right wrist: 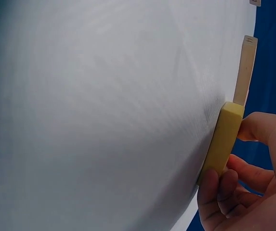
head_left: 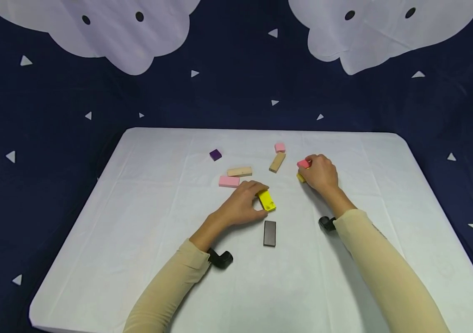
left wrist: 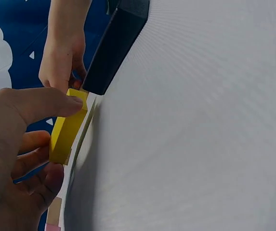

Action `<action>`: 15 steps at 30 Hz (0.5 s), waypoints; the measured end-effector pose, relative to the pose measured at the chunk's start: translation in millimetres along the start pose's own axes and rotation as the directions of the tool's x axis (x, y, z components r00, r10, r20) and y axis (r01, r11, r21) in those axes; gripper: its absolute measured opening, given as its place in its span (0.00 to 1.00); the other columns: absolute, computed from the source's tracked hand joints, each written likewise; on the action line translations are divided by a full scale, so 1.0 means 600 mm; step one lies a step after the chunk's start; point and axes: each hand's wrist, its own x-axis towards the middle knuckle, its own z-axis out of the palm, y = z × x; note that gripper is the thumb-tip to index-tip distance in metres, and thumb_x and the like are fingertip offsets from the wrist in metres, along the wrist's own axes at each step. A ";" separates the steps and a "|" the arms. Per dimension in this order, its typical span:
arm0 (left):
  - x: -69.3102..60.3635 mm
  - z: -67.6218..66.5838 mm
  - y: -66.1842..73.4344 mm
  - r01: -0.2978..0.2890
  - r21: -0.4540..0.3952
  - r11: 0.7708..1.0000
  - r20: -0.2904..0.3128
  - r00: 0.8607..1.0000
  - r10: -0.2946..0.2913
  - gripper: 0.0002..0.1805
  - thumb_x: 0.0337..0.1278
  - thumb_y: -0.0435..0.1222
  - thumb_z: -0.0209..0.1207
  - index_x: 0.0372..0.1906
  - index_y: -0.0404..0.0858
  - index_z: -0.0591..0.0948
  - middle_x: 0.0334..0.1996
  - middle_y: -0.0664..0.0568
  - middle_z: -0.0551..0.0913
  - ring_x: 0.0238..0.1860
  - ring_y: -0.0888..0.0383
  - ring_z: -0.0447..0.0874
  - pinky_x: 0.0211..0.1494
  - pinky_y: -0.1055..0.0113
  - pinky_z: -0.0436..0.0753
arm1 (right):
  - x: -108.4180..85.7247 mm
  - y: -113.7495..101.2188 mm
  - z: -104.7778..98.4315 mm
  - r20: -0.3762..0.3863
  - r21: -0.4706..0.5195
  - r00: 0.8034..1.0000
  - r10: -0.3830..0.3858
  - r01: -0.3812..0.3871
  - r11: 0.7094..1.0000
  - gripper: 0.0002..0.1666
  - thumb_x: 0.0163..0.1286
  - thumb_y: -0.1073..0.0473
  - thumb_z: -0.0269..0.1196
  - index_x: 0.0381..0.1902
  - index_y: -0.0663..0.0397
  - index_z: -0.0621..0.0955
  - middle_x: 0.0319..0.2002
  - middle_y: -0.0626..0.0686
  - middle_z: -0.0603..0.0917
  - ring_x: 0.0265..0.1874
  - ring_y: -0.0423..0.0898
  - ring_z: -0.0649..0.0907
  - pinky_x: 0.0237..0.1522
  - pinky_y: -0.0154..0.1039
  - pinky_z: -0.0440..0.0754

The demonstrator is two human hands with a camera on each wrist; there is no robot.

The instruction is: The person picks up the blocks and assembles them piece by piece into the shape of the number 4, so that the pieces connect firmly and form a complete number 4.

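My left hand holds a bright yellow block by its two ends. In the left wrist view the thumb lies over the upper end of that yellow block, and fingers reach the lower end. Farther right, my right hand pinches a red block. A paler yellow block sits just below the thumb. In the right wrist view, fingertips touch the lower end of this pale yellow block; the red block is mostly hidden there. A dark grey block lies just below the left hand.
Beyond the left hand lie a pink block, a wooden block and a purple block. Between the hands, farther back, are another wooden block and a small pink block. White cloth covers the table.
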 end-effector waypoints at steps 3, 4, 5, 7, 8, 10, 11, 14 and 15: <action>0.000 0.002 -0.002 -0.001 -0.046 0.999 0.005 1.000 0.002 0.37 0.43 0.46 0.71 0.63 0.44 0.75 0.59 0.55 0.74 0.58 0.58 0.67 0.62 0.64 0.67 | 0.000 0.000 0.000 -0.009 0.002 1.000 -0.005 0.005 1.000 0.26 0.63 0.52 0.58 0.53 0.65 0.78 0.46 0.67 0.78 0.44 0.63 0.77 0.45 0.57 0.73; 0.000 0.002 -0.003 -0.003 -0.057 0.998 0.007 1.000 0.003 0.37 0.43 0.46 0.71 0.63 0.44 0.75 0.59 0.55 0.74 0.59 0.58 0.67 0.62 0.64 0.67 | 0.000 0.000 0.000 -0.009 0.003 1.000 -0.007 0.007 1.000 0.26 0.63 0.52 0.58 0.53 0.65 0.78 0.46 0.67 0.78 0.44 0.63 0.77 0.45 0.57 0.73; 0.000 0.002 -0.004 -0.005 -0.065 0.998 0.009 1.000 0.006 0.37 0.42 0.46 0.72 0.63 0.44 0.75 0.59 0.55 0.74 0.59 0.57 0.67 0.63 0.63 0.67 | 0.000 0.000 0.000 -0.009 0.004 1.000 -0.008 0.008 1.000 0.26 0.63 0.52 0.58 0.53 0.65 0.78 0.46 0.67 0.78 0.44 0.63 0.77 0.45 0.57 0.73; -0.001 0.003 -0.006 -0.012 -0.074 0.997 0.012 1.000 0.013 0.37 0.42 0.46 0.72 0.63 0.44 0.76 0.59 0.55 0.74 0.60 0.57 0.68 0.63 0.63 0.66 | 0.000 0.000 0.000 -0.010 0.005 1.000 -0.008 0.008 1.000 0.26 0.63 0.52 0.59 0.53 0.65 0.78 0.46 0.67 0.78 0.44 0.63 0.77 0.45 0.58 0.73; 0.000 0.003 -0.007 -0.013 -0.077 0.997 0.015 1.000 0.014 0.37 0.42 0.46 0.72 0.63 0.44 0.76 0.59 0.55 0.74 0.60 0.57 0.67 0.64 0.63 0.66 | 0.000 0.000 0.000 -0.007 0.005 1.000 -0.008 0.008 1.000 0.26 0.63 0.52 0.58 0.53 0.66 0.78 0.46 0.67 0.77 0.44 0.63 0.77 0.46 0.58 0.73; 0.000 0.003 -0.008 -0.018 -0.081 0.997 0.022 1.000 0.019 0.37 0.42 0.45 0.72 0.63 0.44 0.76 0.60 0.55 0.74 0.60 0.56 0.67 0.64 0.63 0.65 | -0.001 -0.001 0.000 -0.004 0.004 1.000 -0.009 0.009 1.000 0.26 0.63 0.52 0.58 0.53 0.66 0.78 0.46 0.67 0.77 0.44 0.63 0.77 0.45 0.58 0.73; 0.000 0.003 -0.009 -0.018 -0.083 0.996 0.024 0.999 0.020 0.37 0.42 0.45 0.72 0.63 0.44 0.76 0.60 0.55 0.74 0.60 0.56 0.67 0.64 0.63 0.65 | -0.001 0.000 0.000 -0.007 0.004 1.000 -0.009 0.009 1.000 0.26 0.63 0.53 0.58 0.53 0.66 0.78 0.46 0.67 0.77 0.44 0.63 0.77 0.46 0.57 0.73; 0.001 0.003 -0.009 -0.017 -0.087 0.996 0.036 0.999 0.020 0.36 0.43 0.45 0.72 0.63 0.45 0.76 0.60 0.55 0.74 0.59 0.57 0.68 0.62 0.64 0.67 | -0.001 0.000 0.000 -0.009 0.003 1.000 -0.011 0.011 1.000 0.26 0.63 0.52 0.58 0.53 0.66 0.78 0.45 0.67 0.77 0.44 0.63 0.77 0.45 0.57 0.73; 0.001 0.003 -0.009 -0.018 -0.089 0.996 0.041 0.999 0.021 0.36 0.43 0.45 0.72 0.63 0.45 0.76 0.60 0.55 0.74 0.59 0.58 0.67 0.61 0.64 0.67 | -0.001 0.000 0.000 -0.009 0.003 1.000 -0.011 0.011 1.000 0.26 0.63 0.52 0.58 0.53 0.66 0.78 0.45 0.67 0.77 0.44 0.63 0.77 0.45 0.57 0.73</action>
